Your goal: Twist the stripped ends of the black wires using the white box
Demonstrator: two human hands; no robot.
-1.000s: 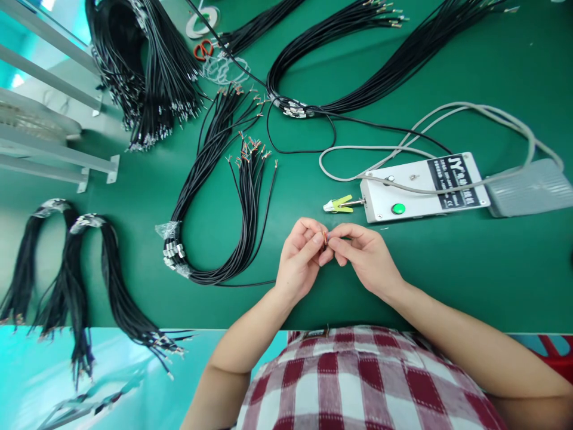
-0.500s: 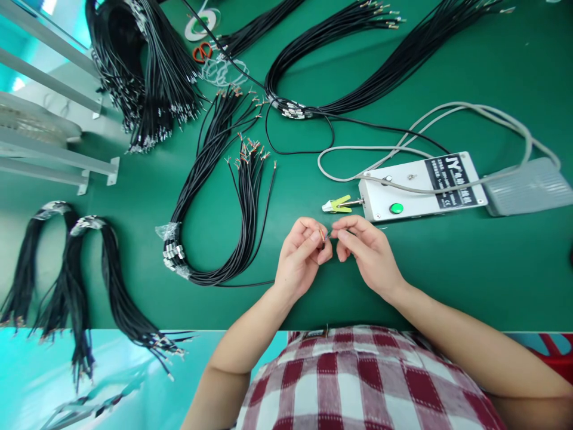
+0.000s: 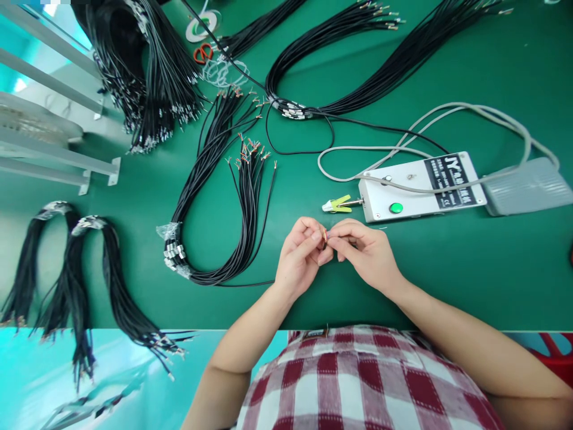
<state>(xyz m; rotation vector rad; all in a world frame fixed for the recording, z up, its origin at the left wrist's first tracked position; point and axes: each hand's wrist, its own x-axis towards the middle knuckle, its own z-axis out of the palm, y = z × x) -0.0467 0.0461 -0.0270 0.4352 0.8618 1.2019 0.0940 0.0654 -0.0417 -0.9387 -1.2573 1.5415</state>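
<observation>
My left hand [image 3: 302,254] pinches the end of a black cable [image 3: 248,285], whose small coloured wires [image 3: 324,235] poke up between thumb and finger. The cable runs left from under that hand to a looped bundle of black cables [image 3: 244,209] with bare coloured ends. My right hand [image 3: 364,248] is closed, its thumb and fingertips pressed together against the same wires. Which strands it pinches is too small to make out. Just beyond the hands, a white box machine [image 3: 398,191] with a green button points its yellow-and-white tip [image 3: 336,204] to the left.
A grey cord [image 3: 380,160] loops over the box to a grey pedal [image 3: 528,188] at right. More black cable bundles [image 3: 308,57] lie at the back and left, some hanging over the front edge. Orange-handled scissors [image 3: 203,54] and a tape roll [image 3: 201,27] sit at the back left.
My right hand has shifted slightly left, and its fingertips now meet the wires at my left hand. My left hand stays nearly in place.
</observation>
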